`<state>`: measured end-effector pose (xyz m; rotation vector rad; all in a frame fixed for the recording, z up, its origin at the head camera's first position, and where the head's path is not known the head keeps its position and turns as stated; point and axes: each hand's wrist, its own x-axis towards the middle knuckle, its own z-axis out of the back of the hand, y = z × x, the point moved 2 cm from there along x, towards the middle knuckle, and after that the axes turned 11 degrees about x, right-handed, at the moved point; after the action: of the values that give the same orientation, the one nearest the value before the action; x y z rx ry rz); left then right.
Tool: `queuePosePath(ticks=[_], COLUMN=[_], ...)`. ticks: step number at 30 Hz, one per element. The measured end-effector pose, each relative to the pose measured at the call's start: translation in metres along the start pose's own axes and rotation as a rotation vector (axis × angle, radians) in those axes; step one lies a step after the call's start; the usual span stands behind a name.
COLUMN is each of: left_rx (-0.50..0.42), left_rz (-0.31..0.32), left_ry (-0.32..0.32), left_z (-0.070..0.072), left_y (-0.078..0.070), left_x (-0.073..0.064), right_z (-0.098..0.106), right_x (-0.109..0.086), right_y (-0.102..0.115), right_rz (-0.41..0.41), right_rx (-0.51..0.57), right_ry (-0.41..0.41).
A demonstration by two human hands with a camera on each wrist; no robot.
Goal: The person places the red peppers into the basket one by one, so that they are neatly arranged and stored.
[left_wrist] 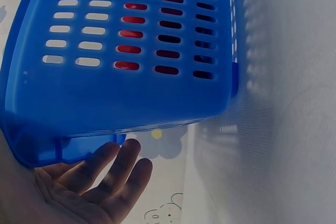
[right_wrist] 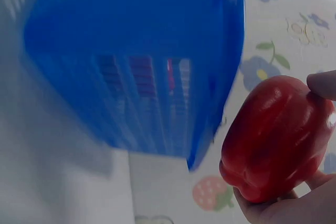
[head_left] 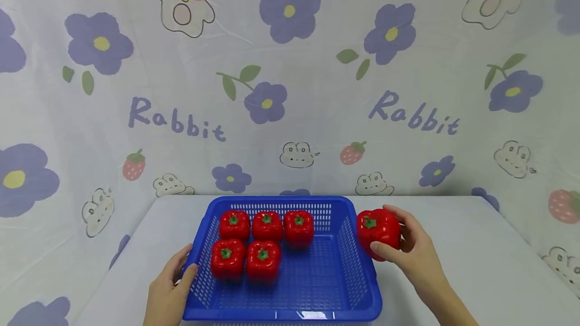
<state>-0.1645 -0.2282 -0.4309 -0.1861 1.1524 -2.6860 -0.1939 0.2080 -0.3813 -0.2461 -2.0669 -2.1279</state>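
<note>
A blue plastic basket (head_left: 312,275) with slotted walls stands on the white table. Inside it, red bell peppers (head_left: 263,260) with green stems sit upright, three in the back row and two in front. My right hand (head_left: 419,250) grips another red bell pepper (head_left: 378,233), held at the basket's right rim. The right wrist view shows this pepper (right_wrist: 275,140) between thumb and fingers, outside the basket wall (right_wrist: 131,24). At the left rim, my left hand (head_left: 172,283) holds the basket, its thumb on the rim. In the left wrist view, its fingers (left_wrist: 123,169) lie beside the basket wall (left_wrist: 126,95).
White table surface (head_left: 471,260) extends on both sides of the basket. A patterned cloth (head_left: 326,84) with flowers, rabbits and lettering hangs behind and at the sides. The basket's right front part shows its bare floor (head_left: 312,260).
</note>
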Motion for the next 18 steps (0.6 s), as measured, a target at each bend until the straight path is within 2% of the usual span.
queuePosePath(ticks=[3, 6, 12, 18], left_rx=[-0.002, -0.005, 0.002, -0.017], left_rz=[0.005, 0.007, 0.006, 0.002], left_ry=[-0.002, -0.006, -0.010, -0.002], left_z=[0.001, 0.002, 0.002, -0.001], left_y=[0.001, 0.001, 0.001, 0.002], left_x=[0.000, 0.000, -0.001, 0.000], right_z=[-0.019, -0.037, -0.060, -0.077], right_x=[-0.005, -0.008, -0.010, -0.013], right_y=[0.002, 0.003, 0.004, -0.006], right_rz=[-0.042, -0.090, -0.152, -0.165], right_rx=[0.027, 0.003, 0.032, 0.047], right_ry=[0.004, -0.013, -0.055, 0.007])
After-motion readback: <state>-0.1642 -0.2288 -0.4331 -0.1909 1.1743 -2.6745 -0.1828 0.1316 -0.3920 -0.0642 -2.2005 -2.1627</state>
